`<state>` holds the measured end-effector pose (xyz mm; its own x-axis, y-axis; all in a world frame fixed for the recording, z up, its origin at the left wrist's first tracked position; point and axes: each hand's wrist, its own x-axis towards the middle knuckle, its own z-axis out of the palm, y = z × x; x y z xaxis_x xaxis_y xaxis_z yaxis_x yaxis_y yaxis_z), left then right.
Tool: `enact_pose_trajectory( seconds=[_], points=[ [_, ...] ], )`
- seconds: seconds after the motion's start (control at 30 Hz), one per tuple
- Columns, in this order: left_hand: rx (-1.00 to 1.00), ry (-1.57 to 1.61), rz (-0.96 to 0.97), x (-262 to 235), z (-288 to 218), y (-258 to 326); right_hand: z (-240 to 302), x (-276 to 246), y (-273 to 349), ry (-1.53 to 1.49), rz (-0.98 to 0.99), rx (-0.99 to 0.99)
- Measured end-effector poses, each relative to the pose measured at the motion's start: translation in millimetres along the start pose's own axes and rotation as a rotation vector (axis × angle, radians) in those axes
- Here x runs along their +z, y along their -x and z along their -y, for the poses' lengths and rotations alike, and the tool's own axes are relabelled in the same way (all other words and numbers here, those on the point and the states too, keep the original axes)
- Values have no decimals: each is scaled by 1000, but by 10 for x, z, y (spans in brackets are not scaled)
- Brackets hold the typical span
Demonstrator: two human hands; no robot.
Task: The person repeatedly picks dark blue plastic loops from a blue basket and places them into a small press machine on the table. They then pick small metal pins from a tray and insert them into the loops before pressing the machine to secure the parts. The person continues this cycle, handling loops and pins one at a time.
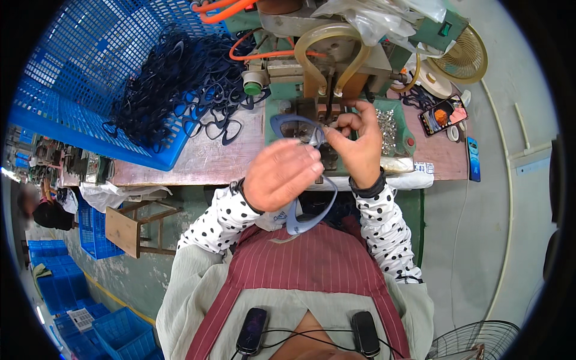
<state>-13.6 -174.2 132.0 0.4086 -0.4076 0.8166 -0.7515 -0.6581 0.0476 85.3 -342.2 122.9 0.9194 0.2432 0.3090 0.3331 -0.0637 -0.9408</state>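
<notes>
In front of the machine's work block is a blue plastic frame with two open loops, like a goggle frame. Its upper loop lies at the block and its lower loop hangs toward my apron. My left hand closes over the middle of the frame, fingers together, thumb hidden. Close beside it, my right hand is pinched at the frame's upper end by the block; whatever sits between those fingertips is too small to make out. To its right, small shiny metal parts fill a green tray.
A blue basket of dark blue frames stands left, some spilling onto the table. Hoses and a green button are on the machine. Two phones lie right. A wooden stool and blue crates stand lower left.
</notes>
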Motion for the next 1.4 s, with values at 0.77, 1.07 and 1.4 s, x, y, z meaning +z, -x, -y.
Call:
enact_pose_trajectory(
  seconds=[0.77, 1.07, 1.4],
  points=[
    [12, 217, 91, 490, -48, 32, -1395, -1265, -126, 498, -204, 79],
    [35, 196, 95, 444, -52, 40, -1341, -962, -94, 1217, -124, -291],
    [-331, -510, -130, 131, 1334, 420, -1294, -1029, -12, 998, -263, -367]
  ],
)
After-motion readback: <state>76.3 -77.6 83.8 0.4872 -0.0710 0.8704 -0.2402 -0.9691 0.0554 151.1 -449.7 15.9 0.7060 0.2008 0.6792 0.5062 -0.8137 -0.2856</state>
